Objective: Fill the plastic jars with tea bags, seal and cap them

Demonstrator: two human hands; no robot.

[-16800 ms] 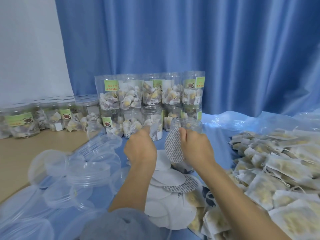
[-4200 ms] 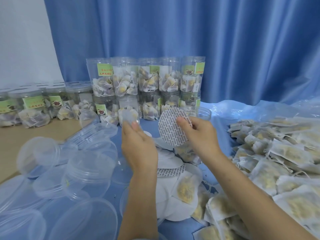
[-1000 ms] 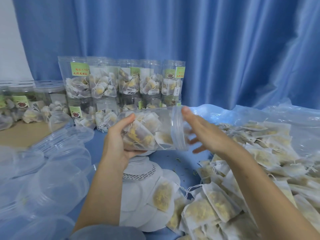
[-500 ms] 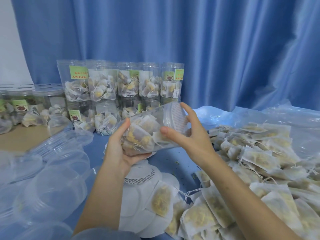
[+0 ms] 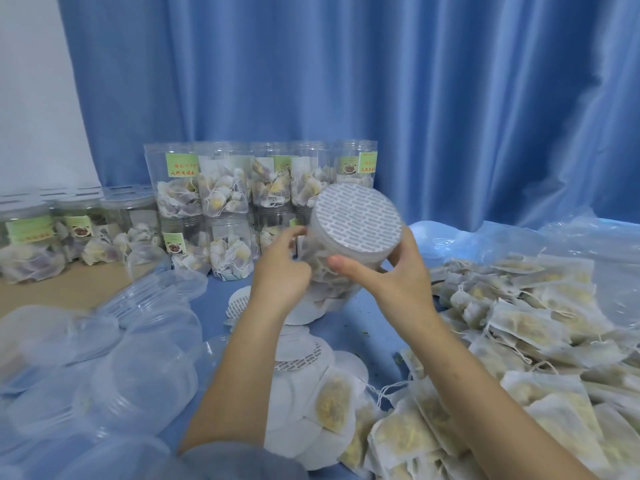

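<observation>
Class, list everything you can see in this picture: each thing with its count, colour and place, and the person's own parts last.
Held jar: one, clear, tilted, centre.
Seal: one, white, printed, on its mouth.
Filled jars: many, stacked behind.
Loose seals: several, white, below the hands.
Lids: many, clear, left.
Tea bags: a heap, white-yellow, right.
Curtain: blue, behind.
Left hand: grips the jar's body.
Right hand: grips its top.

A blue-covered surface (image 5: 374,317) holds clear lids (image 5: 138,375), white seal discs (image 5: 298,368), loose tea bags (image 5: 519,341) and stacked filled jars (image 5: 221,202).
</observation>
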